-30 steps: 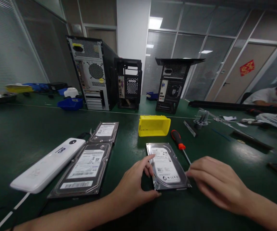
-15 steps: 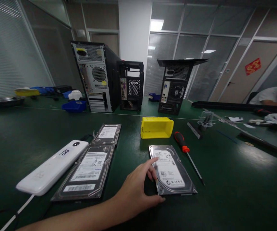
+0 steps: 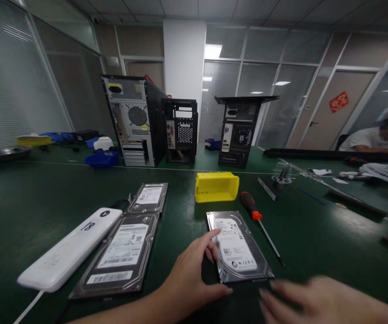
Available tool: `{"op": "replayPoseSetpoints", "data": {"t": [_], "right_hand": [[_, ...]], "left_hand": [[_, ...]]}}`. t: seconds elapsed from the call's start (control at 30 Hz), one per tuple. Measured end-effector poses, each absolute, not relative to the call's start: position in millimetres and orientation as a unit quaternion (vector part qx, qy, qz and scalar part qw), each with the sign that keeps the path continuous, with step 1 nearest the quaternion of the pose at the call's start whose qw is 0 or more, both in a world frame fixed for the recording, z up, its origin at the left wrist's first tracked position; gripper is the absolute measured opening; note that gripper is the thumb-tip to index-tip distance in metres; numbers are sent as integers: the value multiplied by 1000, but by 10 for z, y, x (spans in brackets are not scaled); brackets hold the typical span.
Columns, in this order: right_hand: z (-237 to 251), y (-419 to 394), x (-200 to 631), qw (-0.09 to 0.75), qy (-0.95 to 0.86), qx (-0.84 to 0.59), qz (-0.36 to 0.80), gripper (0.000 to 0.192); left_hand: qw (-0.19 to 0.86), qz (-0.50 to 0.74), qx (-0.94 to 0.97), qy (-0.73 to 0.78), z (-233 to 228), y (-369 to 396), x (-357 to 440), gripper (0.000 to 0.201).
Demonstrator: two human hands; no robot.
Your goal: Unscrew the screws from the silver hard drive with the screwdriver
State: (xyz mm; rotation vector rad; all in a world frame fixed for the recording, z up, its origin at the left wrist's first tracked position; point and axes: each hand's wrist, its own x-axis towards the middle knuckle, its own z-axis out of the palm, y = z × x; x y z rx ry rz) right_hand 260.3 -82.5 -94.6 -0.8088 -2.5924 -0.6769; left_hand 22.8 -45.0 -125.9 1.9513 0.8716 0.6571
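Note:
A hard drive [image 3: 236, 247] with a white label lies flat on the green table in front of me. My left hand [image 3: 194, 270] is at its left side, index fingertip over the label's edge, other fingers curled against the side and thumb by the near corner. From the lower right, my right hand [image 3: 302, 299] reaches in, smeared by motion, its fingertips just short of the drive's near right corner. To the right of the drive lies a screwdriver [image 3: 253, 211] with a red and black handle. Beyond the drive stands a yellow bin [image 3: 217, 192].
Two more hard drives [image 3: 124, 252] lie at left beside a white power bank [image 3: 69, 252] marked 18 with a cable. Computer cases [image 3: 136, 121] stand at the back. A clear cup [image 3: 282, 173] and metal strips sit at right. Another person [image 3: 372, 135] sits far right.
My right hand has come into view from the lower right. My left hand keeps its pose at the drive. The whole view has tilted slightly upward, so things sit lower.

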Motion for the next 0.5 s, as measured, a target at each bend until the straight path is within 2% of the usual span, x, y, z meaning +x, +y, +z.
{"op": "replayPoseSetpoints", "data": {"t": [0.1, 0.2, 0.33, 0.5], "right_hand": [[-836, -486, 2541, 132, -897, -389, -161, 19], [-795, 11, 2392, 114, -850, -504, -102, 20], [-890, 576, 2188, 90, -804, -582, -78, 28], [-996, 844, 2136, 56, -764, -638, -72, 31]], "left_hand": [[435, 264, 785, 353, -1276, -448, 230, 91], [430, 254, 787, 363, -1277, -452, 225, 90], [424, 245, 788, 373, -1244, -459, 227, 92], [429, 236, 790, 367, -1214, -450, 246, 95]]}}
